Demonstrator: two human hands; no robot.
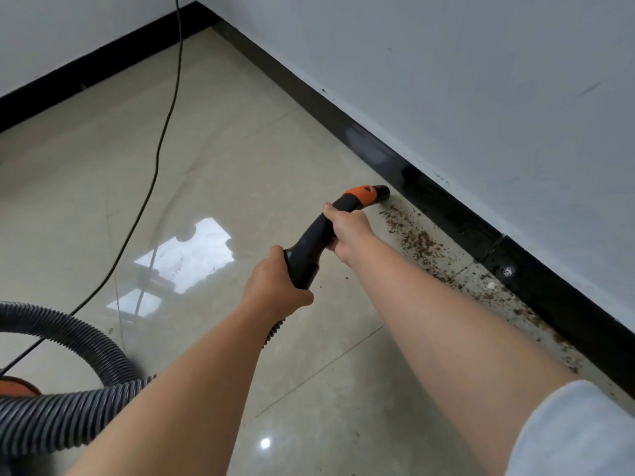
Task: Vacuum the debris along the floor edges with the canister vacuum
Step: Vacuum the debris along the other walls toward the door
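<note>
While looking down from the head camera, we are gripping the vacuum handle [318, 235] with both hands. Our right hand [347, 231] is wrapping its fingers round the upper curve of the black handle, just behind the orange collar [360, 194]. Our left hand [275, 286] is clamping the lower end, where the ribbed hose [65, 410] is joining it. The nozzle tip [383, 193] is pointing at the black baseboard [446, 214], sitting at the far end of the debris [417, 240]; whether it is touching the floor [223, 149] we cannot tell. Brown debris is lying in a strip along the floor edge, beside the baseboard, running from the nozzle toward the bottom right. The hose is looping at lower left, next to an orange bit of the canister [17, 386]. A thin black power cord [161, 139] is trailing across the glossy tiles toward the far corner. A light sleeve [577, 431] is showing on our right arm.
</note>
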